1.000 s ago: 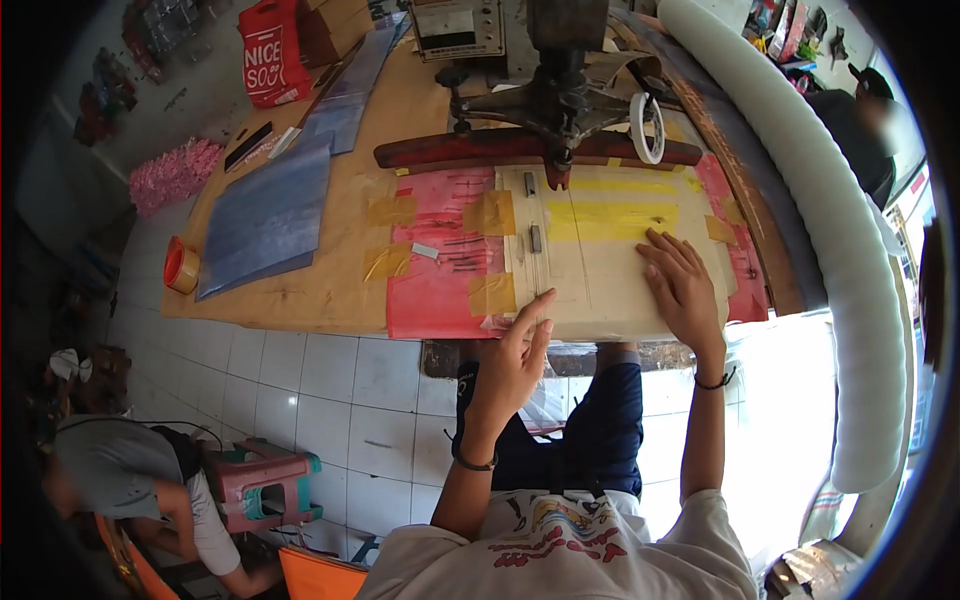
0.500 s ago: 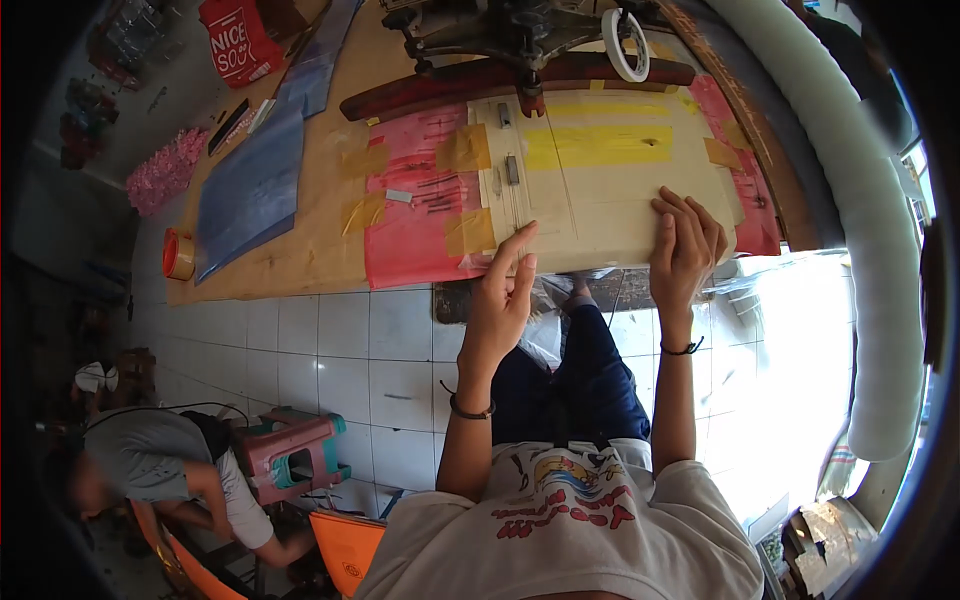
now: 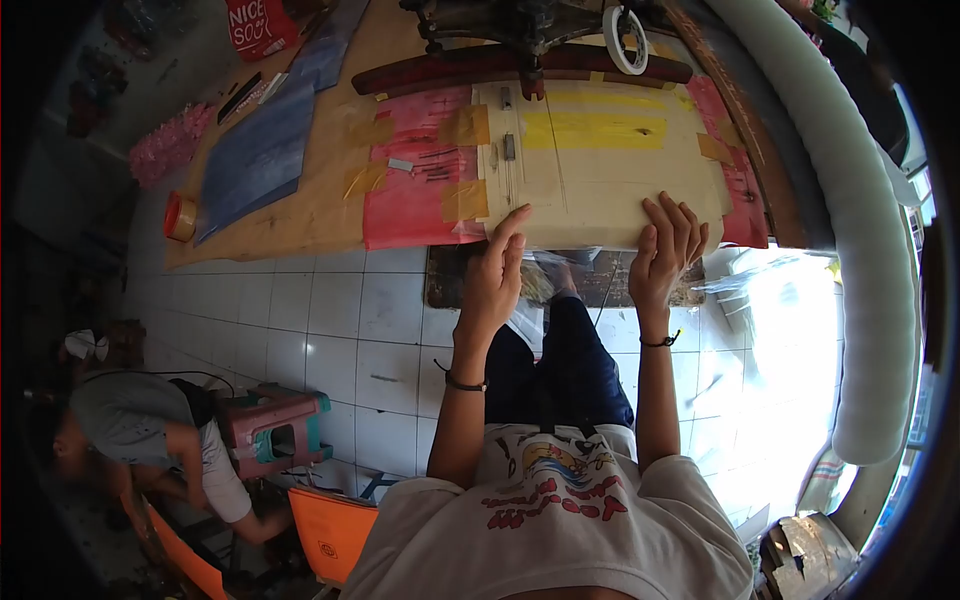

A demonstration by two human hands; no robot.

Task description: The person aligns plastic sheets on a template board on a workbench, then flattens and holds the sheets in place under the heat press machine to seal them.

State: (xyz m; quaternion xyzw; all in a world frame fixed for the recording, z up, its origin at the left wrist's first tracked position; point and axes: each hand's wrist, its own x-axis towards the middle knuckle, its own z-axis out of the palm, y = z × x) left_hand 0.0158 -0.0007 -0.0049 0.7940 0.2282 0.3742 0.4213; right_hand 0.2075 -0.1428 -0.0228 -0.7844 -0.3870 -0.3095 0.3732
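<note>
Over to the red sheet [image 3: 410,218]; beside it the left hand [image 3: 492,275], loosely extended, gripping nothing, touches the tan board's [image 3: 605,185] near edge. The board lies just ahead, visibly longest left-to-right; the right hand [image 3: 667,248], slackly bent, rests equally close, ungripping.

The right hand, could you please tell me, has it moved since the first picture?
Yes, the right hand has moved nearer the person, away from the wide yellow strip.

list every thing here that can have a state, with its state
left hand: open, index finger extended
right hand: open, partly curled
beige board: lying flat
red sheet: taped down
blue sheets: unrolled, overlapping
white ring: hanging upright
plastic stool: upright
</note>
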